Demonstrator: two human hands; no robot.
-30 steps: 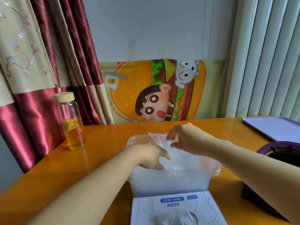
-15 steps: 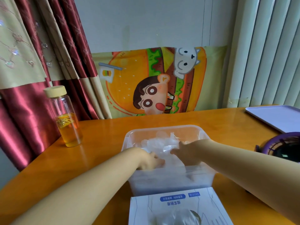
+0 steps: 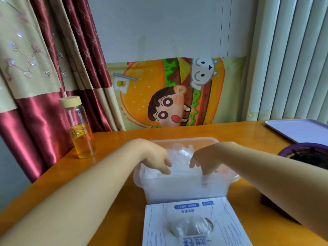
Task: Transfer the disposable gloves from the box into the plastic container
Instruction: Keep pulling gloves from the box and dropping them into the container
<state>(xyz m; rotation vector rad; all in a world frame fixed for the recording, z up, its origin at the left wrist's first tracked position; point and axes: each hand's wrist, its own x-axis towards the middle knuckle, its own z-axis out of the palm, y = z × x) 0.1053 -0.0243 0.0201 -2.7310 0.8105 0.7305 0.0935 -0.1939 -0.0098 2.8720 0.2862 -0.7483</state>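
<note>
Where left hand (image 3: 157, 159), right hand (image 3: 204, 159) dip into gloves (image 3: 182, 154) in container (image 3: 186, 189), grip unclear; box (image 3: 158, 226) cut off.

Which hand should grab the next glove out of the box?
Probably the right hand. Both hands press the gloves in the plastic container, but the box opening sits slightly nearer it than the left hand.

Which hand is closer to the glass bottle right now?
Left. The left hand touches the gloves at the plastic container's left side, nearest the glass bottle; the right hand is beside it, further right over the same container.
</note>
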